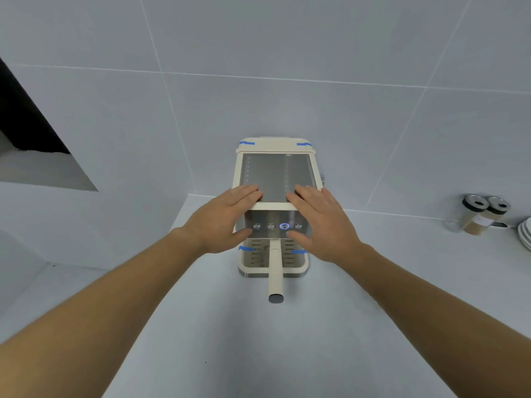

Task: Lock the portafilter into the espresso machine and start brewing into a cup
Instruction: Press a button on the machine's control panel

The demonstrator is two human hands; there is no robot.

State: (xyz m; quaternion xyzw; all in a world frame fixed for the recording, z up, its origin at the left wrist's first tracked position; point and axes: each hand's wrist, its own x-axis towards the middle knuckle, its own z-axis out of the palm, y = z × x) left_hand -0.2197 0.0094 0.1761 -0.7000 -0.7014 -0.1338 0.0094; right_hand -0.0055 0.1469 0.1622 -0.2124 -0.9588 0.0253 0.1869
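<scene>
Under machine (277, 179), portafilter (275, 271) basket hidden

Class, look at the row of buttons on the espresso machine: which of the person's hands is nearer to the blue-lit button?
Right. The right hand has its thumb just below and beside the blue-lit button; the left hand sits at the row's far left end, its thumb by the first button.

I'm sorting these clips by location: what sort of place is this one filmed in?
Most likely a home kitchen counter. A small espresso machine stands on a white countertop against a tiled wall, with spice jars and stacked plates off to the right.
</scene>
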